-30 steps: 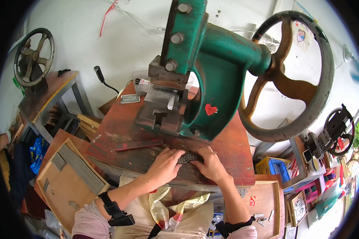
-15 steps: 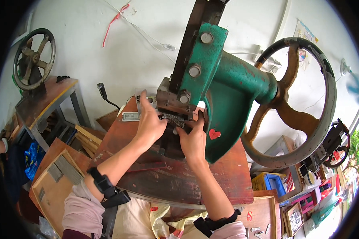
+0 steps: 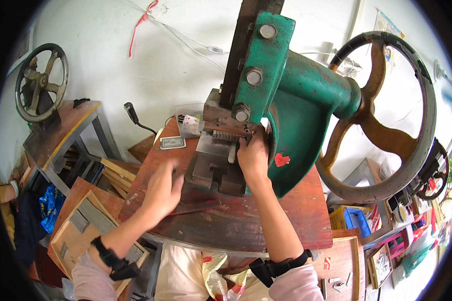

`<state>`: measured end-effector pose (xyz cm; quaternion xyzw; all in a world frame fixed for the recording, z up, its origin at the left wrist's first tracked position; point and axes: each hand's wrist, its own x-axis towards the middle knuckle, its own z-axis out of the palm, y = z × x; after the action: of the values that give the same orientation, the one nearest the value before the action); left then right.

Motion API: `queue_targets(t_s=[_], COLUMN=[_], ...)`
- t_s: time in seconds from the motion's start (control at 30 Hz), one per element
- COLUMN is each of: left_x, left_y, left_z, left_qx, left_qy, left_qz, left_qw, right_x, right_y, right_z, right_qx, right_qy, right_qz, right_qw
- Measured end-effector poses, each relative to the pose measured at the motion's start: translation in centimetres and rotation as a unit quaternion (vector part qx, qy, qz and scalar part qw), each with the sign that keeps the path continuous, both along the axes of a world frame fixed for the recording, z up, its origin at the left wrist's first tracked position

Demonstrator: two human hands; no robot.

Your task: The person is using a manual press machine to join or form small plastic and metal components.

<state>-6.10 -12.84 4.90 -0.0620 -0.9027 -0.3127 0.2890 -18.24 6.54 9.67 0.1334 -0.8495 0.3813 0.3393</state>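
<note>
A green hand press [image 3: 306,115] with bolted plates stands before me on a reddish-brown table [image 3: 286,220]. Beneath its dark ram sits a steel die block [image 3: 212,145], with a row of small metal teeth [image 3: 226,136] along its upper part. My right hand [image 3: 254,158] is at the right end of that row, thumb and fingers bent inward; what they grip, if anything, is hidden. Off to the left of the block, my left hand [image 3: 160,190] hovers over the table, slightly blurred, thumb apart from the fingers and nothing visible in it.
A spoked handwheel [image 3: 427,120] juts out at right. Behind the die are a clear box [image 3: 190,129] and a grey framed plate [image 3: 173,143]. A wooden tray [image 3: 85,236] with grey strips lies lower left; another tray [image 3: 355,261] with metal pieces lies lower right.
My left hand has let go of the dark toothed strip at the die and moved down and left. My right hand stays at the die; the toothed row is now exposed.
</note>
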Motion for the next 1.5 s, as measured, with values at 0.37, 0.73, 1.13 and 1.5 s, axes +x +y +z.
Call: queue_targets(t_s=[0.37, 0.73, 1.13, 1.5], left_x=[2.3, -9.2, -9.0, -8.8], left_y=[-0.1, 1.9, 3.9, 4.5], left_z=[3.0, 5.7, 5.0, 5.0], left_qx=[-0.117, 0.013, -0.118, -0.056], left_qy=[0.142, 0.012, -0.006, -0.041], left_qz=[-0.084, -0.021, 0.075, 0.089], left_qw=[0.979, 1.000, 0.990, 0.994], right_x=[13.2, 16.0, 16.1, 16.2], right_y=[8.6, 12.2, 12.4, 12.5], right_z=[-6.0, -8.9, -9.4, -9.0], right_qx=[-0.021, 0.045, 0.044, 0.056], right_qy=[-0.023, -0.042, -0.001, -0.002], right_qz=[0.101, 0.007, 0.007, 0.017], right_qw=[0.994, 0.998, 0.999, 0.998])
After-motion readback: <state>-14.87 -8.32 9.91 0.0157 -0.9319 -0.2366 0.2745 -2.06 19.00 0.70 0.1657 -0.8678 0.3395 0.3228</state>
